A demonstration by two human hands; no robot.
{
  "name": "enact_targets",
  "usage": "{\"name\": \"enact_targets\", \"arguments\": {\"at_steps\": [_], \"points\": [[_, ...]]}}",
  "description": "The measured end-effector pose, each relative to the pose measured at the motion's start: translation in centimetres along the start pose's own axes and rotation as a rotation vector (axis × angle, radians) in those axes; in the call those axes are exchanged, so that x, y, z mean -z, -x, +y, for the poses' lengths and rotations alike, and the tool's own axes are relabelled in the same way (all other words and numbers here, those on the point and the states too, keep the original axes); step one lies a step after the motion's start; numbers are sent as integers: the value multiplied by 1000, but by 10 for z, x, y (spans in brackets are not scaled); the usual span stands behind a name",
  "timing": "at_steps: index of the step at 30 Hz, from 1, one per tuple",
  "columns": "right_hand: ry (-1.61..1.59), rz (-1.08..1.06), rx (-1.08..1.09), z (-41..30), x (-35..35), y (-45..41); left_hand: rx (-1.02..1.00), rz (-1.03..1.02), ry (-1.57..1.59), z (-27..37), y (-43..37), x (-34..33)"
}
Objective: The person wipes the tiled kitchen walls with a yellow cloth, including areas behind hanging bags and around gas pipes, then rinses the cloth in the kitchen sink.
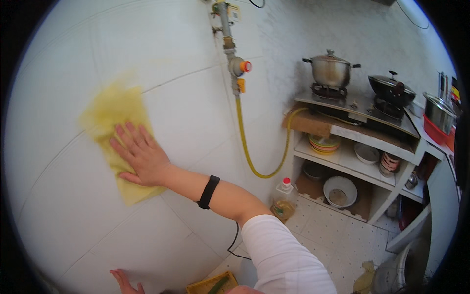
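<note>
My right hand (pixel 141 158) lies flat on a yellow cloth (pixel 130 193), pressing it against the white tiled wall (pixel 194 128). Its fingers point up the wall, slightly spread, and the cloth's upper part looks blurred. A black band (pixel 209 192) circles my right forearm. At the bottom edge, only part of my left hand (pixel 126 283) shows, fingers apart and nothing visible in them. It is beside the lower wall; whether it touches the tiles I cannot tell.
A gas pipe with a valve (pixel 237 68) runs down the wall, joined by a yellow hose (pixel 242 147) to a gas stove (pixel 360 106) bearing a steel pot (pixel 330 71) and a lidded black wok (pixel 391 90). An oil bottle (pixel 284 202) and a yellow crate (pixel 194 286) stand below.
</note>
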State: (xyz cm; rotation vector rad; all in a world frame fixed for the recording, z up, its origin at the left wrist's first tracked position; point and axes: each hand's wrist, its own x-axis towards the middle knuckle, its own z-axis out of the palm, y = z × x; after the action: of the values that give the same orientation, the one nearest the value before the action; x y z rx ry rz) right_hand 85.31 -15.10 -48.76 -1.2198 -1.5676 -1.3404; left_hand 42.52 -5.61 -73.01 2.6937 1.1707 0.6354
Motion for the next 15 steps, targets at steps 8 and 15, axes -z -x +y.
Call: {"name": "enact_targets", "arguments": {"at_steps": [8, 15], "points": [[214, 416, -1117, 140, 2, 227, -33, 112, -73, 25, 4, -11], [293, -41, -1494, -94, -119, 276, 20, 114, -67, 20, 1, -1]]}}
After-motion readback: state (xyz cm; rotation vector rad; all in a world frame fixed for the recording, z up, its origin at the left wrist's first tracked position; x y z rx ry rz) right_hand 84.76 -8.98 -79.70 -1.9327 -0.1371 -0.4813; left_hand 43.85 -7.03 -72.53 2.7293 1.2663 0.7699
